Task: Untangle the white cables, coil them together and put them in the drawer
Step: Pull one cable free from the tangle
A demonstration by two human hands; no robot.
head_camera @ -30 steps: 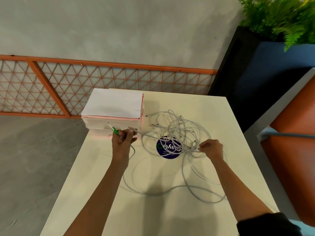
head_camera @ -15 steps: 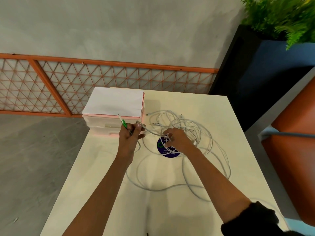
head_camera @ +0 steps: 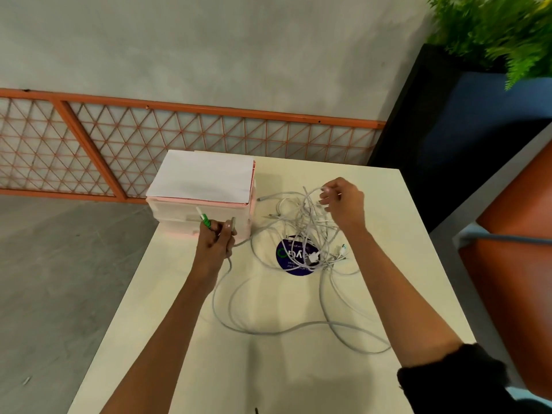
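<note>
We've got our left hand (head_camera: 215,241) curled round a couple of cable ends, one with a green plug (head_camera: 205,220), right in front of the drawer box (head_camera: 179,210) at centre-left. Our right hand (head_camera: 343,201) pinches some strands lifted off the white cables (head_camera: 310,225), which sit knotted mid-frame on the table (head_camera: 388,234) over a round blue sticker (head_camera: 286,261). Hands are well apart. Our take: anchor the left end, tease out one loop at a time, and don't yank or the knot tightens.
</note>
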